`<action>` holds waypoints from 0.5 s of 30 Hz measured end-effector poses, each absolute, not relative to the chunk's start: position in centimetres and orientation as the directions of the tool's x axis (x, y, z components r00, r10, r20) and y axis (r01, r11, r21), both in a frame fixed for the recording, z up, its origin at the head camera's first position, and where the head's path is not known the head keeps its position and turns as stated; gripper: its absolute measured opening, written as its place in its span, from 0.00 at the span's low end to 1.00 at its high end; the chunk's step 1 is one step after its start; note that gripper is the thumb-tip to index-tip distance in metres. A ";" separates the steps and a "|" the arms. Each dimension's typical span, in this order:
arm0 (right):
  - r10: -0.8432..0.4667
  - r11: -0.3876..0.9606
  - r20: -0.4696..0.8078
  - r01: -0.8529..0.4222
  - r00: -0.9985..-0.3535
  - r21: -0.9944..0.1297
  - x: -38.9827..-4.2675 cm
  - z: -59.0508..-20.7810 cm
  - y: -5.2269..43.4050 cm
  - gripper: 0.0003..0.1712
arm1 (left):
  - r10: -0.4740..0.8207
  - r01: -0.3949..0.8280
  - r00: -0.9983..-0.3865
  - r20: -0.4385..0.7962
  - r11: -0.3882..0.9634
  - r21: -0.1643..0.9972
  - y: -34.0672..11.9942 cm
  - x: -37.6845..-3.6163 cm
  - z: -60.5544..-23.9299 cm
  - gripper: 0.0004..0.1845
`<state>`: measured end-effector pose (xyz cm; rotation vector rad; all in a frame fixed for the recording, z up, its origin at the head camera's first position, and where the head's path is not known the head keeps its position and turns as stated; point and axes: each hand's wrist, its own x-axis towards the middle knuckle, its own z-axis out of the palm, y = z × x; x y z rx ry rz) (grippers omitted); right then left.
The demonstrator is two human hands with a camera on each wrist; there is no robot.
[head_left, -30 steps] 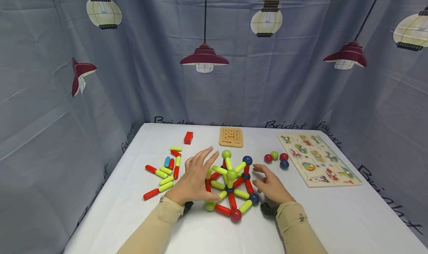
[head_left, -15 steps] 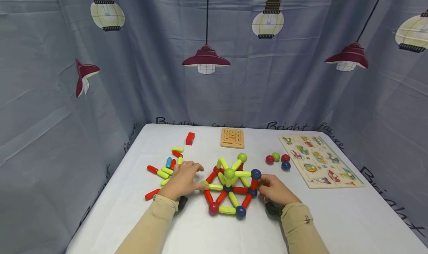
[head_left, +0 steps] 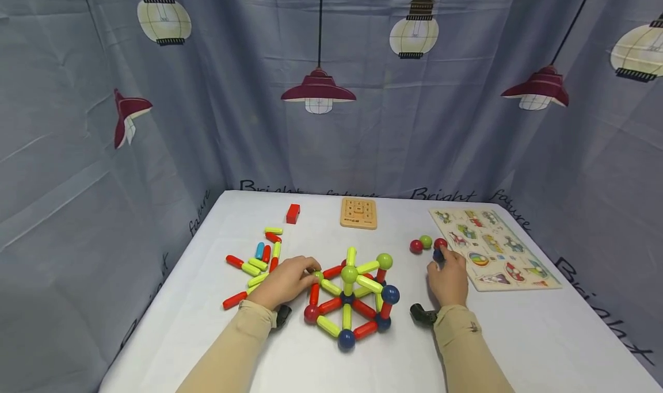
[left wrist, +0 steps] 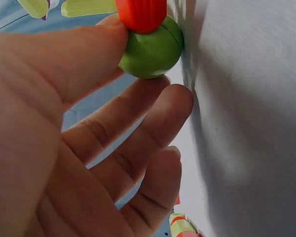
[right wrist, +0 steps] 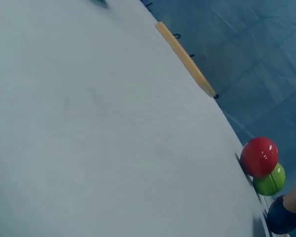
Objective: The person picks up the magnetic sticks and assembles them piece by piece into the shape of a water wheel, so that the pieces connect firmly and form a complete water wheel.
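Head view: a white bench (head_left: 393,364) stood before a grey-blue curtain (head_left: 248,122) printed with lamps. Near its middle sat a structure (head_left: 347,298) of red and yellow-green rods joined by coloured balls, its spokes spreading from a central dark blue ball, with more rods and balls raised above the base. The person's left hand (head_left: 287,281) held a green ball (head_left: 318,275) at the structure's left edge. The right hand (head_left: 449,278), well apart on the right, had its fingers bent around a loose dark blue ball (head_left: 438,256), close to two red balls (head_left: 416,246) and a lime ball (head_left: 426,241). Beyond that hand lay a picture board (head_left: 494,246). Loose rods (head_left: 235,300) were scattered at left; a red block (head_left: 292,213) and a number puzzle (head_left: 358,213) lay farther back.

Left wrist view: the thumb pressed the green ball beneath a red rod (left wrist: 142,15), the lower fingers loosely curved and spread.

Right wrist view: a finger touched the dark blue ball; most of that hand was out of frame.
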<state>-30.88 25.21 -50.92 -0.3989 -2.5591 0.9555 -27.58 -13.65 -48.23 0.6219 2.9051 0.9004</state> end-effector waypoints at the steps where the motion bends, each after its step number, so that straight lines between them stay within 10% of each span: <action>1: 0.377 0.744 0.233 0.143 -0.896 -0.652 -31.0 -51.1 25.3 0.34 | 0.386 0.362 -0.919 0.077 0.751 0.552 -13.7 -27.5 -48.3 0.12; 15: 0.340 0.838 0.167 0.218 -0.925 -0.500 -33.6 -49.4 25.7 0.29 | 0.384 0.354 -0.921 0.067 0.752 0.556 -13.7 -27.8 -48.2 0.14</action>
